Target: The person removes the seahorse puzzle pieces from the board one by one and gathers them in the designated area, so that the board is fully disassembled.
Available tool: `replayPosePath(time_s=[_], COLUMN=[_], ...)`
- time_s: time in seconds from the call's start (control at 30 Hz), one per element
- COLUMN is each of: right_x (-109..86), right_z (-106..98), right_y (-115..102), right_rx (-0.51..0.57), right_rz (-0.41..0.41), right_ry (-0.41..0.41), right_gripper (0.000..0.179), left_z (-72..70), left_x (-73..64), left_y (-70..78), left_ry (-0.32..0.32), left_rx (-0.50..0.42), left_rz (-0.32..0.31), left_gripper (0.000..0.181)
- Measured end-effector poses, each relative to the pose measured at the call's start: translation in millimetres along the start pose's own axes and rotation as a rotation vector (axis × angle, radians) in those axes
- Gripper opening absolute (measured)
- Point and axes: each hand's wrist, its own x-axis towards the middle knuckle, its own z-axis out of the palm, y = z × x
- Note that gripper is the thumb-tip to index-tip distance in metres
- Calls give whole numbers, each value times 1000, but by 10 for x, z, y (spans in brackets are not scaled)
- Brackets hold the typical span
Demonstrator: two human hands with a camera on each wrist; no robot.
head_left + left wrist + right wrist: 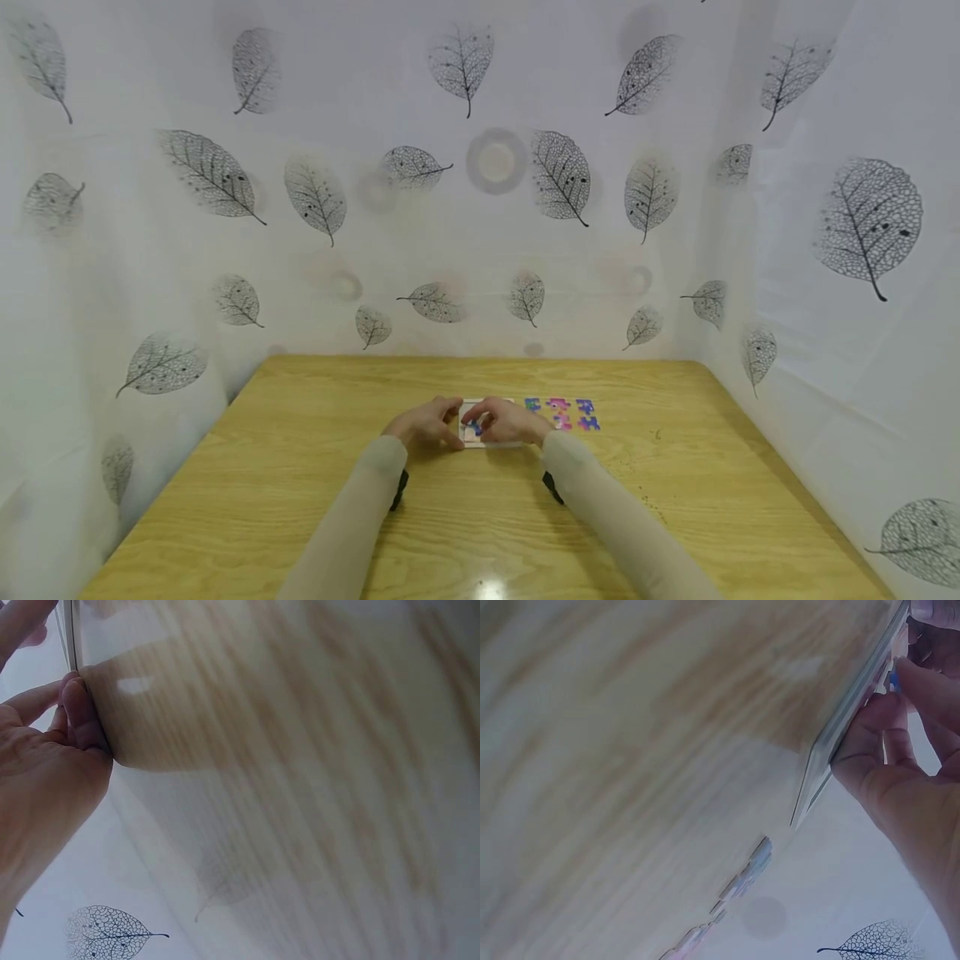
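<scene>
Shallow white tray on wooden table; blue puzzle piece in or just over its left part, exact contact hidden. Right hand pinches that piece, thumb and finger close together. Left hand at tray's left edge, thumb and fingers spread apart, touching it. Loose puzzle pieces, pink, blue, some green, lie flat in rows right of tray.

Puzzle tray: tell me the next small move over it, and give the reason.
Probably lower the blue jigsaw piece into the puzzle tray and press it flat. The fingers of the right hand seem to pinch it over the tray, and the left hand touches the tray's left edge, so it may help keep the tray steady.
</scene>
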Motion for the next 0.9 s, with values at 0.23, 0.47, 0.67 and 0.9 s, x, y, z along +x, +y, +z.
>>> replayPosePath(time_s=[0.23, 0.47, 0.67, 0.9], right_x=[-10, -8, 11, 2], right_z=[-3, 1, 27, 22], right_y=[-12, -32, -43, 5], right_rx=[-18, -15, 3, 83], right_rz=[-16, 11, 34, 28], right_ry=[5, 27, 86, 119], right_gripper=[44, 35, 30, 29], left_z=[9, 15, 19, 24], left_x=[3, 7, 20, 15], left_y=[14, 2, -13, -24], left_ry=[2, 8, 9, 20], left_rx=[6, -6, 13, 18], left_rz=[14, 18, 17, 19], left_gripper=[92, 91, 90, 89])
